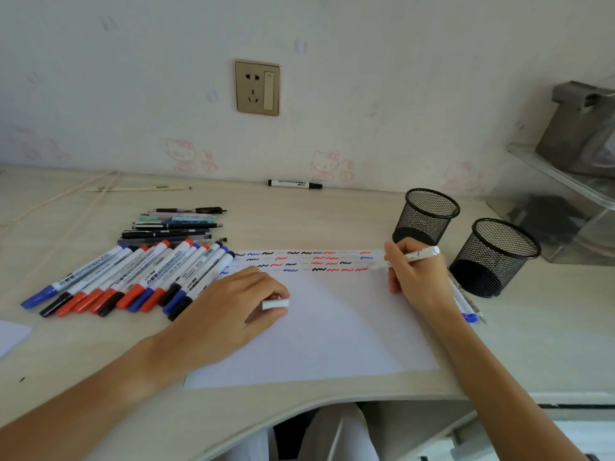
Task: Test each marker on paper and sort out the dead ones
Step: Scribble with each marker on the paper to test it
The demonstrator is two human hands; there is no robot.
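A white sheet of paper (pixel 332 327) lies on the desk, with rows of black, red and blue squiggles along its far edge. My right hand (pixel 417 277) holds a white marker (pixel 417 255) with its tip on the paper at the right end of the lowest row. My left hand (pixel 233 304) rests on the paper's left part and pinches a white cap (pixel 275 303). A row of whiteboard markers (pixel 133 277) with blue, red and black caps lies left of the paper. Beyond them is a pile of pens (pixel 176 226).
Two black mesh pen cups (pixel 427 216) (pixel 499 256) stand right of the paper. A blue-capped marker (pixel 466 307) lies beside my right wrist. One black marker (pixel 294 184) lies by the wall. A clear plastic box (pixel 565 207) is at the far right.
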